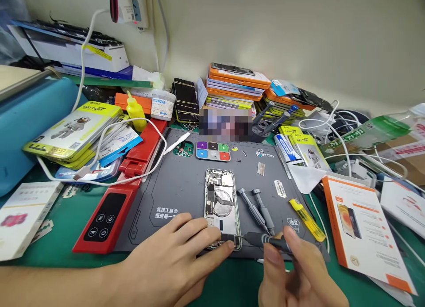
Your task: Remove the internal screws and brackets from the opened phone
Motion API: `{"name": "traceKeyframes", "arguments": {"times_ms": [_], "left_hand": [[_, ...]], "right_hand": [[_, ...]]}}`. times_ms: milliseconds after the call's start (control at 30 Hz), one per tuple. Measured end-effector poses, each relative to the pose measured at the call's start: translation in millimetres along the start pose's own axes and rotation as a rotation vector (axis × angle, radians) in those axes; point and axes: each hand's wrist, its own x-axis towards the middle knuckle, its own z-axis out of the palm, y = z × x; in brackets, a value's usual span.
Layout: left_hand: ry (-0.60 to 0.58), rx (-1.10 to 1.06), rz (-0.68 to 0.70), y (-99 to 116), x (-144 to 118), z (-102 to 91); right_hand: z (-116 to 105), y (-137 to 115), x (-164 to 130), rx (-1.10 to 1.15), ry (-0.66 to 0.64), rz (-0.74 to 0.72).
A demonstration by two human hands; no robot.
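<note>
An opened phone (235, 196) lies on the dark grey work mat (186, 189), its inner parts and a round coil showing. My left hand (175, 258) grips the phone's lower left side, the index finger pressed on its bottom end and the thumb hidden. Between the thumb and fingers of my right hand (299, 271) is a thin screwdriver (257, 239), held nearly level. Its tip meets the phone's lower right edge. Two more screwdrivers (254, 209) (264, 208) lie just right of the phone. Above it sits a coloured screw tray (213, 151).
A red device with a keypad (106, 220) borders the mat on the left, with a white cable (133, 181) across it. To the right are a yellow cutter (307, 219) and an orange-white box (367, 232). Battery packs (76, 130) and stacked boxes (235, 83) stand farther back.
</note>
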Motion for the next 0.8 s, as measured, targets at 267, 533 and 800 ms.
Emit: {"name": "traceKeyframes", "arguments": {"times_ms": [267, 533, 800], "left_hand": [[0.0, -0.003, -0.005, 0, 0, 0.9], [-0.004, -0.008, -0.007, 1, 0, 2.1], [-0.006, 0.031, 0.012, -1, 0, 5.6]], "right_hand": [[2, -5, 6, -0.006, -0.02, 0.011], [2, -1, 2, 0.053, 0.022, 0.018], [-6, 8, 5, 0.092, -0.081, 0.01]]}}
